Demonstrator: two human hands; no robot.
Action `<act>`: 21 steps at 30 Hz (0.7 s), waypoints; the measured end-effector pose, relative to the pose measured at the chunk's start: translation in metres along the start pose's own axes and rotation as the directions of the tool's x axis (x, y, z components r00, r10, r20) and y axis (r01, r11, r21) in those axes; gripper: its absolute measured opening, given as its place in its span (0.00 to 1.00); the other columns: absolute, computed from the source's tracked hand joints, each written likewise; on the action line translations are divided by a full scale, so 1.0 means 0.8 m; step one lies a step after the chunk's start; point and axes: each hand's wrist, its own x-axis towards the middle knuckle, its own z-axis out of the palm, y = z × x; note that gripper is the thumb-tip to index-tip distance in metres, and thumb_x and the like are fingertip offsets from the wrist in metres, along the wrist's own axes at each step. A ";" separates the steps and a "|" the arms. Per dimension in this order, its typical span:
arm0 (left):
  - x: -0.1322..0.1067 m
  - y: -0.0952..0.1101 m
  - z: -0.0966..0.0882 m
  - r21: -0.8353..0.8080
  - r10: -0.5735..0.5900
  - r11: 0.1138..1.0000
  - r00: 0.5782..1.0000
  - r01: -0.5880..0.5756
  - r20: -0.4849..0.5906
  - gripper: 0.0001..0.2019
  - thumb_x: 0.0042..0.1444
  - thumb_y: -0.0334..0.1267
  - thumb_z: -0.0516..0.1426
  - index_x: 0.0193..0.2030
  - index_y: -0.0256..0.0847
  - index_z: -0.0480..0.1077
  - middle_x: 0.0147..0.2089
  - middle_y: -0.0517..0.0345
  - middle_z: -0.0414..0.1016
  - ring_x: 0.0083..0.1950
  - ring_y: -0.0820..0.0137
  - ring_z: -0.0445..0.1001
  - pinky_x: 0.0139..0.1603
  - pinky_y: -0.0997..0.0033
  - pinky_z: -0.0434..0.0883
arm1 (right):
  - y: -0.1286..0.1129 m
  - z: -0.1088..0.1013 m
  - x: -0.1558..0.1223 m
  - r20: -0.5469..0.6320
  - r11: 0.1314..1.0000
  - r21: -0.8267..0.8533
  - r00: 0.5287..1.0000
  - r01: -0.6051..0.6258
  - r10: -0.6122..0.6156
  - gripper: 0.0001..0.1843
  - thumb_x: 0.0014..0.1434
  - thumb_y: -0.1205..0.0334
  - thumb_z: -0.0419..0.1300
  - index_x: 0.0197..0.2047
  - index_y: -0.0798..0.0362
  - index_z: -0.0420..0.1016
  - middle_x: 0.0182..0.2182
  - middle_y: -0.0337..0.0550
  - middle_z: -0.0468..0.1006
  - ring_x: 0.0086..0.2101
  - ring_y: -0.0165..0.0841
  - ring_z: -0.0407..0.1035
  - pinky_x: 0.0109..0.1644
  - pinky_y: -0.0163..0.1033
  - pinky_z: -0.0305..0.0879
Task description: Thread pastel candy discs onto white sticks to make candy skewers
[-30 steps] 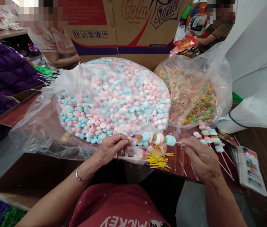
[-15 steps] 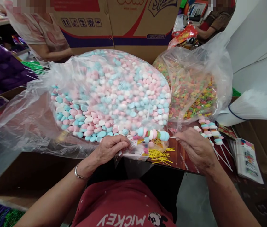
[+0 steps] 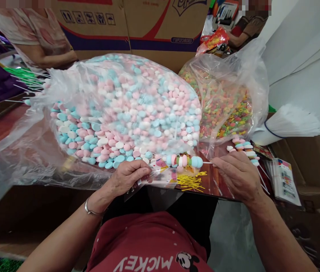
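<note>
A candy skewer point(image 3: 183, 161) of pink, white and blue marshmallows with gummy rings between them lies level over the table's front edge. My right hand point(image 3: 235, 175) is closed on the bare end of its white stick. The skewer's other end points into a clear printed plastic bag point(image 3: 159, 165), which my left hand point(image 3: 131, 175) pinches between thumb and fingers. How far the skewer sits inside the bag is hard to make out. Just below it lies a heap of yellow twist ties point(image 3: 191, 181).
Behind my hands stand a large clear sack of marshmallows point(image 3: 137, 109) and a sack of gummy rings point(image 3: 224, 109). Filled skewers point(image 3: 246, 149), a bundle of white sticks point(image 3: 292, 121) and a stack of printed bags point(image 3: 286, 183) are at right. Two people work beyond the carton point(image 3: 100, 36).
The view has shifted a little to the right. The bag in my left hand has come further over the skewer's tip, and its lower corner shows more below my fingers.
</note>
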 end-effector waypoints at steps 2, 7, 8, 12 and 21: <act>0.001 0.000 0.000 0.015 -0.003 1.000 1.000 0.003 0.006 0.16 0.58 0.46 0.56 0.28 0.37 0.74 0.21 0.61 0.71 0.20 0.78 0.61 0.19 0.80 0.58 | -0.003 0.002 -0.001 -0.004 1.000 0.002 1.000 -0.023 0.023 0.12 0.65 0.70 0.54 0.50 0.50 0.71 0.32 0.42 0.78 0.30 0.34 0.65 0.34 0.42 0.59; 0.001 0.005 0.002 0.021 -0.055 0.998 0.998 0.054 0.008 0.16 0.58 0.46 0.55 0.28 0.37 0.74 0.21 0.61 0.71 0.20 0.78 0.61 0.19 0.80 0.58 | -0.009 0.008 -0.003 -0.029 0.999 0.030 0.999 -0.029 0.029 0.14 0.65 0.71 0.54 0.53 0.49 0.68 0.34 0.42 0.79 0.31 0.33 0.66 0.36 0.42 0.60; 0.000 0.006 0.002 0.017 -0.075 0.997 0.997 0.075 0.010 0.16 0.58 0.47 0.55 0.28 0.37 0.74 0.21 0.61 0.70 0.19 0.78 0.61 0.19 0.80 0.58 | -0.009 0.008 -0.003 -0.031 0.999 0.034 0.999 -0.016 0.017 0.15 0.65 0.71 0.54 0.53 0.49 0.68 0.34 0.42 0.79 0.31 0.34 0.66 0.36 0.42 0.60; -0.001 0.007 -0.001 0.063 -0.096 0.994 0.995 0.093 0.039 0.18 0.58 0.48 0.54 0.27 0.37 0.74 0.19 0.62 0.68 0.20 0.78 0.61 0.19 0.79 0.57 | -0.008 0.001 0.000 -0.021 0.999 0.027 1.000 0.023 -0.022 0.15 0.66 0.71 0.54 0.54 0.48 0.67 0.33 0.41 0.79 0.31 0.33 0.66 0.37 0.43 0.59; 0.002 0.006 -0.005 0.158 -0.029 0.987 0.978 -0.004 0.206 0.16 0.59 0.46 0.55 0.29 0.37 0.75 0.23 0.59 0.75 0.22 0.77 0.63 0.22 0.80 0.60 | -0.008 -0.001 -0.006 0.073 0.996 0.072 0.996 0.050 -0.055 0.14 0.67 0.70 0.52 0.54 0.49 0.68 0.31 0.41 0.79 0.31 0.33 0.63 0.38 0.42 0.58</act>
